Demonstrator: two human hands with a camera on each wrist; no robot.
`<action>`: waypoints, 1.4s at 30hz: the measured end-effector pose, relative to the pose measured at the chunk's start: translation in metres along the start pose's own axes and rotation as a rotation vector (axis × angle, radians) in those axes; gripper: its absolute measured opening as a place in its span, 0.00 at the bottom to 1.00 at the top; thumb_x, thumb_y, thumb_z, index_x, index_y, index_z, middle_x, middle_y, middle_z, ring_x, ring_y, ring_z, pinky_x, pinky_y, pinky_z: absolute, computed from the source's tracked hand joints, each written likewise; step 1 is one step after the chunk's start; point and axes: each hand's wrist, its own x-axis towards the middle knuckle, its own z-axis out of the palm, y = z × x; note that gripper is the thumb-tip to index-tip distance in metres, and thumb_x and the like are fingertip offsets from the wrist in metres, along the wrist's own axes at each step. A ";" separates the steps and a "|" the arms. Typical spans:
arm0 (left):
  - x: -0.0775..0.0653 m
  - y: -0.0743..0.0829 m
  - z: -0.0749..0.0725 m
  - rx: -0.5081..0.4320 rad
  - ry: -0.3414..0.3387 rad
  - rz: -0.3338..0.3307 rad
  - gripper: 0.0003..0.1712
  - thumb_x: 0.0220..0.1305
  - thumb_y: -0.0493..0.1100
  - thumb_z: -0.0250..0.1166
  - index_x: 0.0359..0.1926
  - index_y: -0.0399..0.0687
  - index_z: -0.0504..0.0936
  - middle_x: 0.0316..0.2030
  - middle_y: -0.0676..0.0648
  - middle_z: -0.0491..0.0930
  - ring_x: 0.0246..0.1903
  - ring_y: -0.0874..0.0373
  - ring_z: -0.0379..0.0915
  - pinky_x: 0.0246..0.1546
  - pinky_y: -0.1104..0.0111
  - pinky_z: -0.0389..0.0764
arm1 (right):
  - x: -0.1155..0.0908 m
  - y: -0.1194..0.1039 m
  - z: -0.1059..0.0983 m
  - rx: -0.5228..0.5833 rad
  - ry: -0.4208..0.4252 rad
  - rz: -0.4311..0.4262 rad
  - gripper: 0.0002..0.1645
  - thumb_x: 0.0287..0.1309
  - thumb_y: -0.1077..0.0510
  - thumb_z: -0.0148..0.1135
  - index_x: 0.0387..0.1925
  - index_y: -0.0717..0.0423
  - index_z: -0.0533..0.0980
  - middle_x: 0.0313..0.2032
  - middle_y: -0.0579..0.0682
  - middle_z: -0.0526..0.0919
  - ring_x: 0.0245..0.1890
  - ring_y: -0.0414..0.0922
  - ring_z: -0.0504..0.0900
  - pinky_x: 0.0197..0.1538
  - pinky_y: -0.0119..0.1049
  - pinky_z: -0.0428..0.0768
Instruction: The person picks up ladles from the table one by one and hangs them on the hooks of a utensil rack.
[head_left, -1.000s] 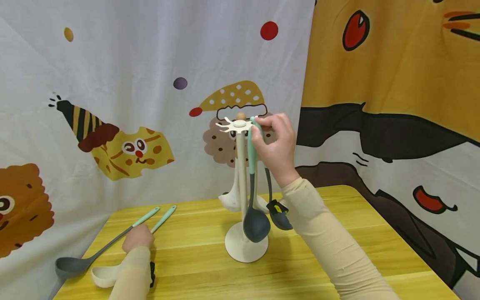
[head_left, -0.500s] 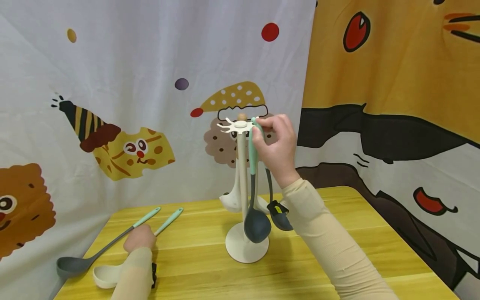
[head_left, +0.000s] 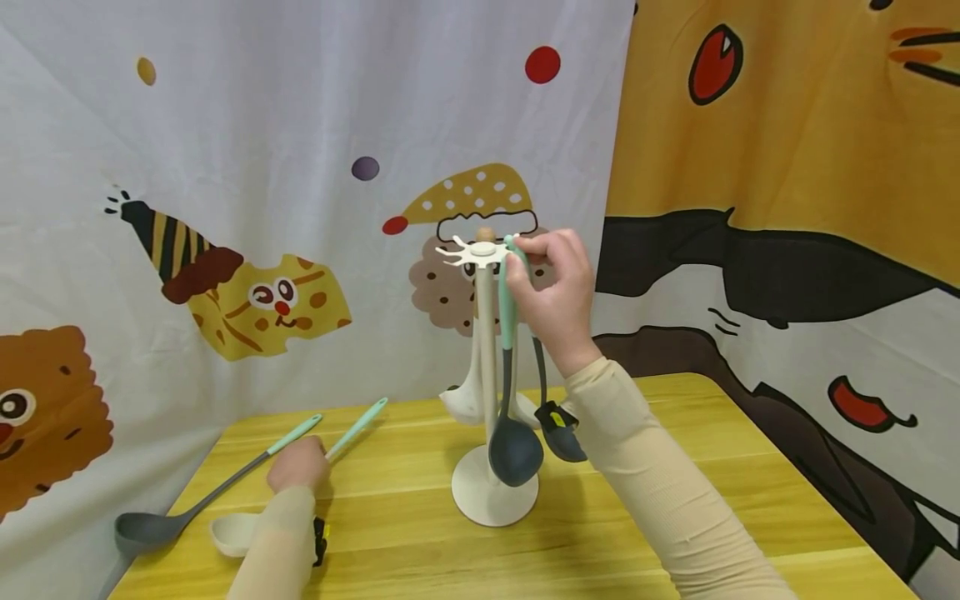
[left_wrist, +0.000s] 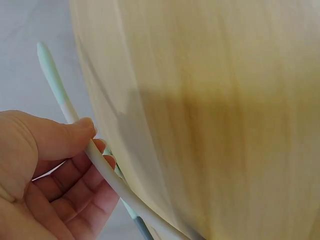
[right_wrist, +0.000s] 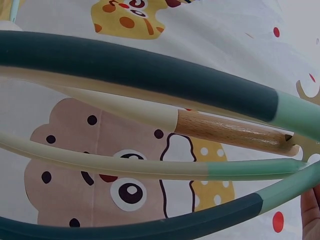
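My left hand, low at the left of the table, holds a white ladle with a mint handle end. In the left wrist view, the thumb and fingers pinch its cream shaft just below the mint part. My right hand pinches the mint handle top of a dark ladle at the hooks of a white utensil stand. The dark ladle hangs bowl down beside the stand's pole. In the right wrist view, only some fingertips show at the right edge.
A grey ladle with a mint handle lies at the table's left edge. Another dark utensil and a white utensil hang on the stand. A wooden handle shows among them. A printed curtain stands behind the wooden table.
My left hand has moved right with the white ladle, and its mint end has swung right and up. The right hand and the dark ladle stay in place at the stand.
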 end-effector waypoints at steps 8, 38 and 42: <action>-0.001 0.013 -0.002 0.003 0.018 0.021 0.07 0.61 0.32 0.61 0.41 0.38 0.83 0.32 0.41 0.82 0.33 0.44 0.78 0.27 0.51 0.78 | 0.000 0.000 0.000 0.004 -0.002 0.004 0.17 0.57 0.54 0.60 0.39 0.65 0.82 0.36 0.57 0.78 0.35 0.49 0.76 0.40 0.37 0.76; 0.003 0.050 0.006 -0.100 0.123 0.199 0.02 0.63 0.37 0.67 0.34 0.44 0.82 0.27 0.47 0.80 0.26 0.52 0.73 0.25 0.56 0.75 | 0.000 0.001 0.000 0.018 0.001 -0.001 0.15 0.57 0.56 0.61 0.38 0.65 0.82 0.36 0.58 0.78 0.35 0.50 0.76 0.39 0.45 0.77; 0.001 0.058 0.006 -0.138 0.137 0.208 0.02 0.63 0.37 0.68 0.34 0.44 0.82 0.26 0.49 0.80 0.25 0.53 0.73 0.24 0.58 0.74 | 0.000 0.001 0.000 0.005 0.004 0.000 0.16 0.57 0.55 0.60 0.38 0.65 0.82 0.36 0.58 0.78 0.35 0.50 0.76 0.40 0.44 0.78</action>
